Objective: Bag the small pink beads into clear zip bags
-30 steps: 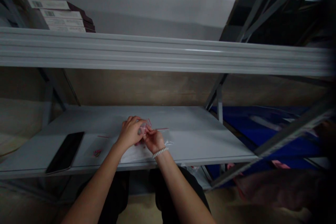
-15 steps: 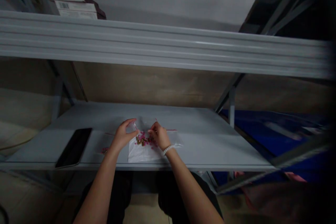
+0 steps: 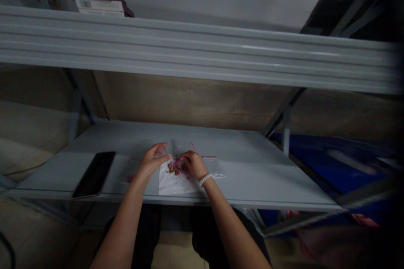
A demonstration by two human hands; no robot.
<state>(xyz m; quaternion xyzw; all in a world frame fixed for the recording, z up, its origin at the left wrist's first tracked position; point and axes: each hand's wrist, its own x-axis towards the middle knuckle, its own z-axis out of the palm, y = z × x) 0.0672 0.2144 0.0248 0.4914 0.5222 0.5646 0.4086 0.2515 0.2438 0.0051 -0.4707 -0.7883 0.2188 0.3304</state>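
Pink and brownish-green small pieces lie in a pile on a white sheet near the shelf's front edge. My left hand holds a small clear bag between thumb and fingers, just left of the pile. Over the pile's right side is my right hand, its fingers pinched together; whatever they hold is too small to make out. A clear bag with a red strip lies to the right of it. Another bag with pink pieces sits left of the sheet, partly behind my left wrist.
A dark tablet lies on the left of the grey shelf. Across the top runs an upper shelf beam with several boxes on it. Slanted metal supports stand at both sides. Blue material is at the right.
The whole view has shifted slightly, so the shelf and objects appear further right. My right hand's fingers have lowered a little and stay pinched over the pile. My left hand still holds the small bag.
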